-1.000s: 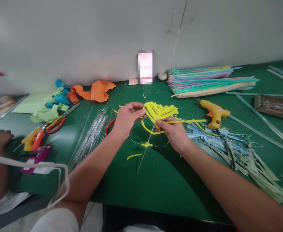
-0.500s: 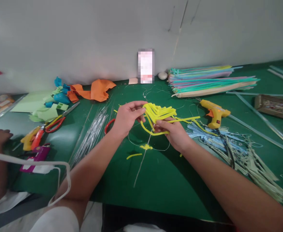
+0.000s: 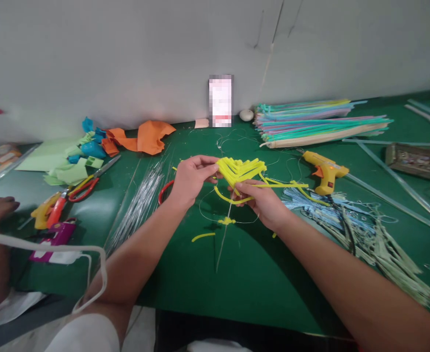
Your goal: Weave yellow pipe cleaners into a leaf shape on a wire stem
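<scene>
Left hand (image 3: 192, 181) pinches yellow pipe cleaners (image 3: 242, 171) at one edge, right hand (image 3: 265, 201) grips their base (wire (image 3: 221, 249) trailing below); looks like mid-shaping, further bending wants that base firm

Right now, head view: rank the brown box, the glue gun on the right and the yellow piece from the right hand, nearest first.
1. Yellow piece: pinched at its lower tip by the right hand.
2. Glue gun: on the table, right of that hand.
3. Brown box: farther right, past the glue gun.
</scene>
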`<action>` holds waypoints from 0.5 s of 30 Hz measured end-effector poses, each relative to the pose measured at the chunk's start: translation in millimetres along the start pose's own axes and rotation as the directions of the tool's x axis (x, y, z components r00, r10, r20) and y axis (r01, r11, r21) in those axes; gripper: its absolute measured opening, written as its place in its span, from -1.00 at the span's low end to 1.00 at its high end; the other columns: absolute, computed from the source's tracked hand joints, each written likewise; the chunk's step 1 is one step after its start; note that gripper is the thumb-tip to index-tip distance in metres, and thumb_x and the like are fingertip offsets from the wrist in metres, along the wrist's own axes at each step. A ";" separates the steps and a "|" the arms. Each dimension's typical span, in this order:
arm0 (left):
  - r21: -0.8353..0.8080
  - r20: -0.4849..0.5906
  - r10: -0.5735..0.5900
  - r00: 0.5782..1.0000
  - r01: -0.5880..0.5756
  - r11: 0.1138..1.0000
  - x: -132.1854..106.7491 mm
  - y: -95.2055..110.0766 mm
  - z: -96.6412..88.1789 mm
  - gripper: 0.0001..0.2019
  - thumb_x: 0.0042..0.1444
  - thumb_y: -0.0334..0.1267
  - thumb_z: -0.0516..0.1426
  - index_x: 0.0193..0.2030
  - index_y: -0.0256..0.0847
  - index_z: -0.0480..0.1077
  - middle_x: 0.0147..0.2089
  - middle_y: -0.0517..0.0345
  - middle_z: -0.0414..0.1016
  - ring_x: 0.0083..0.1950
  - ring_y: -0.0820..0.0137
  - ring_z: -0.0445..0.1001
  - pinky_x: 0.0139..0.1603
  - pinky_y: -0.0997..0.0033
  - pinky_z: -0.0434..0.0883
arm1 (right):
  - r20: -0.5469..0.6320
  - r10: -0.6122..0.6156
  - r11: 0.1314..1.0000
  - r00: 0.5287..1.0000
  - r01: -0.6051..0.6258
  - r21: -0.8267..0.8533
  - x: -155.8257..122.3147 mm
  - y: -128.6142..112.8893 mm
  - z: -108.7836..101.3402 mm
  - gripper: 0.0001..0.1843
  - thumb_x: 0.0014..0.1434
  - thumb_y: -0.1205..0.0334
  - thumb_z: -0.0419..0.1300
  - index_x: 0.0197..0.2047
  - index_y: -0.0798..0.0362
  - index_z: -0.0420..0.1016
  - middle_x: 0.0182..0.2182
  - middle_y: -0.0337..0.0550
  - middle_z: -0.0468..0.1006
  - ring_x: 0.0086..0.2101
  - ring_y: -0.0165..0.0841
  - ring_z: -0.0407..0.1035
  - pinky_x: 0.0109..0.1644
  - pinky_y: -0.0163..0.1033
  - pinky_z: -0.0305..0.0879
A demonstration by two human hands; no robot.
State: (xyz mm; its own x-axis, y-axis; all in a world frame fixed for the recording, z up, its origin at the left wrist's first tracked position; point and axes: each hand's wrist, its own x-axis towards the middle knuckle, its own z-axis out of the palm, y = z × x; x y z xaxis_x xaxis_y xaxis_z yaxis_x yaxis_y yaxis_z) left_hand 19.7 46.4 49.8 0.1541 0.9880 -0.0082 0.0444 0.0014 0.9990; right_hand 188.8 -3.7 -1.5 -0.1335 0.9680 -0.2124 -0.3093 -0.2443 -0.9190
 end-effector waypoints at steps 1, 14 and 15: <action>0.002 -0.001 -0.001 1.000 0.001 1.000 0.2 -0.2 -0.3 -0.81 -0.07 -0.26 0.29 -0.27 -0.26 0.53 -0.35 0.08 0.59 -0.33 0.38 0.56 -0.34 0.41 0.50 | -0.027 -0.002 1.000 1.000 0.002 -0.006 0.5 0.6 -0.8 -0.76 -0.02 0.04 0.35 -0.43 0.05 0.61 -0.46 -0.17 0.57 -0.45 -0.40 0.36 -0.39 -0.28 0.22; 0.016 -0.014 0.010 1.000 -0.010 1.000 1.9 -3.8 -1.9 -0.83 -0.07 -0.28 0.30 -0.30 -0.26 0.50 -0.39 0.11 0.56 -0.38 0.42 0.55 -0.28 0.38 0.52 | -0.086 0.051 0.992 0.995 -0.040 0.116 1.7 -0.8 -1.7 -0.76 -0.10 0.09 0.42 -0.48 0.04 0.52 -0.51 -0.26 0.49 -0.45 -0.45 0.33 -0.39 -0.32 0.20; 0.013 -0.010 0.007 1.000 -0.007 1.000 2.0 -3.8 -2.0 -0.83 -0.07 -0.28 0.29 -0.30 -0.26 0.49 -0.39 0.11 0.56 -0.37 0.42 0.55 -0.28 0.38 0.52 | -0.085 0.052 0.991 0.995 -0.041 0.128 1.7 -1.2 -1.6 -0.76 -0.10 0.09 0.43 -0.48 0.04 0.52 -0.52 -0.27 0.49 -0.46 -0.45 0.33 -0.38 -0.32 0.20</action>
State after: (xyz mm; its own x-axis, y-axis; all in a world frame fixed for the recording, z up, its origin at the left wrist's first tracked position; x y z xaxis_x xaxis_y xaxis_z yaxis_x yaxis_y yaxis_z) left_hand 17.9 48.7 46.0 0.1442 0.9896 -0.0010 0.0564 -0.0073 0.9984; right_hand 190.4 -1.7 -1.3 -0.0688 0.9554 -0.2873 -0.4212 -0.2889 -0.8597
